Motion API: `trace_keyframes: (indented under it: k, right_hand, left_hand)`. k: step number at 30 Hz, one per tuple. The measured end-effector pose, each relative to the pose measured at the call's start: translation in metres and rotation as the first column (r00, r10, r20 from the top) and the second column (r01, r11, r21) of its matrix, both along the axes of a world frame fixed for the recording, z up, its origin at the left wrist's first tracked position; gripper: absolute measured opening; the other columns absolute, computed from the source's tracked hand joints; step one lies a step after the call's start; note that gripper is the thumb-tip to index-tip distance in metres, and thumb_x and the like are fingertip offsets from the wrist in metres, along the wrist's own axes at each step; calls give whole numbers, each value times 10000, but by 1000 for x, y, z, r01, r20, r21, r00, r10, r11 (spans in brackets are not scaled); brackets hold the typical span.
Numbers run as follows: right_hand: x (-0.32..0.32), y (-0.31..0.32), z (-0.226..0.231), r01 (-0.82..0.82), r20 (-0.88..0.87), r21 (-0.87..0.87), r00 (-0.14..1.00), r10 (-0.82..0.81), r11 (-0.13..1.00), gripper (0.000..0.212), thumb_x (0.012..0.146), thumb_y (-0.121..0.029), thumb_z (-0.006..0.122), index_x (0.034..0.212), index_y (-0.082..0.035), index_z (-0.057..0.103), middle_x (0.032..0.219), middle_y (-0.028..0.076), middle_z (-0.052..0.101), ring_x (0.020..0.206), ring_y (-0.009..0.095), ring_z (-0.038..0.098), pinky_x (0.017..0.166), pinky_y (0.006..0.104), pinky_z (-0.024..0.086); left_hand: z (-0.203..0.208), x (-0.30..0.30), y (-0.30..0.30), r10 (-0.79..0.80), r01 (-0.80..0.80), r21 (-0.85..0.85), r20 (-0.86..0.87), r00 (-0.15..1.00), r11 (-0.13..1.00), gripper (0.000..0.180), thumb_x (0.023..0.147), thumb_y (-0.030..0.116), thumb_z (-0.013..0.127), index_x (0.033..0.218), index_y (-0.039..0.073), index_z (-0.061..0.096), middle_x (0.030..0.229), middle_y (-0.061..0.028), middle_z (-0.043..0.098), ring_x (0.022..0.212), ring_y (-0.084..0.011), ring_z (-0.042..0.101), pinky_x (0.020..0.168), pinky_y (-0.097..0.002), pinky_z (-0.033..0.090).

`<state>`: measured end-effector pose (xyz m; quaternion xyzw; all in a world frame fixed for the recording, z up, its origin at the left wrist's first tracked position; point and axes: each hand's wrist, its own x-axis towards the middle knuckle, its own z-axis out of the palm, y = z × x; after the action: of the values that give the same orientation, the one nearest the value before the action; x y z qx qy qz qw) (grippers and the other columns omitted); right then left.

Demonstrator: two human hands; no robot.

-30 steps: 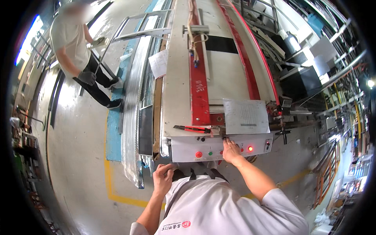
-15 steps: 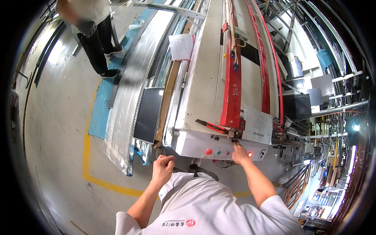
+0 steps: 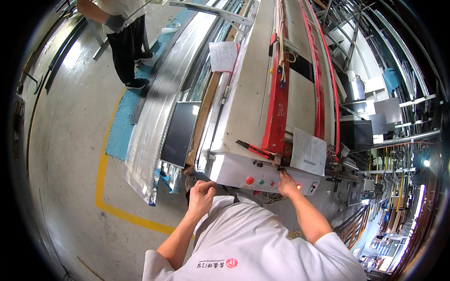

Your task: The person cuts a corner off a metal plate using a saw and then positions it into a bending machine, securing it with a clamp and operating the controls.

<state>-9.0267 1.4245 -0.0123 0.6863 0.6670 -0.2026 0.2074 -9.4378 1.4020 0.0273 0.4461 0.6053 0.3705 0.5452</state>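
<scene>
My right hand (image 3: 286,183) is at the front panel (image 3: 229,171) of a long pale machine, its fingers closed at a small dark knob (image 3: 281,169) on the panel's upper edge. Left of it on the panel are a red button (image 3: 250,180) and a green one (image 3: 262,182); right of it glows a red light (image 3: 298,187). In front of my waist, left of the panel, my left hand (image 3: 201,197) is curled into a loose fist, with nothing showing in it. On the machine's top lie a red-and-black cutter knife (image 3: 254,150) and a printed sheet (image 3: 308,152).
Red rails (image 3: 276,114) run along the machine's top. To its left lie wrapped metal profiles (image 3: 152,136), a dark panel (image 3: 181,134) and a paper sheet (image 3: 223,56). Another person (image 3: 124,51) stands at the far left. Racks of profiles (image 3: 403,98) line the right.
My view has shifted slightly, so the other person and the profiles appear further right. My right hand stays at the knob, and my left hand stays curled near my waist.
</scene>
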Motion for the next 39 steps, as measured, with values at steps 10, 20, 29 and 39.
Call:
trace_keyframes:
  k: [10, 20, 29, 39]
  right_hand:
    - [3, -2, 1, 10, -61, -1, 998, -10, 1000, 640, 851, -117, 524, 1423, 101, 341, 1505, 311, 307, 1358, 433, 377, 1140, 421, 333]
    - [-32, -3, 5, 265, -89, -20, 960, -266, 964, 752, 907, -223, 542, 1508, 48, 180, 1574, 292, 148, 1413, 429, 296, 1155, 425, 313]
    - [-52, -62, -50, 158, -172, 142, 976, -133, 977, 826, 868, -346, 641, 1542, -189, 190, 1539, 318, 151, 1387, 547, 214, 1128, 572, 293]
    - [-44, -84, -42, 18, -178, 132, 984, 6, 991, 724, 913, -405, 586, 1543, -252, 265, 1568, 286, 111, 1445, 506, 123, 1174, 538, 207]
  left_hand:
    - [8, -1, 0, 31, -31, -21, -8, 999, 999, 214, 841, 58, 587, 990, -30, 712, 803, -134, 630, 813, -208, 597, 742, -306, 478]
    - [-33, -2, -13, 117, -118, 16, 32, 993, 993, 173, 856, 31, 588, 959, -23, 716, 848, -122, 629, 766, -180, 605, 705, -288, 479]
    - [-17, -6, -31, 24, -33, -77, -115, 993, 997, 242, 890, 76, 549, 1012, -75, 693, 891, -52, 647, 825, -122, 582, 792, -260, 457]
    - [-30, 4, -66, -12, -40, -196, -259, 966, 980, 264, 870, 118, 560, 1003, -59, 704, 849, -114, 661, 825, -180, 620, 785, -284, 475]
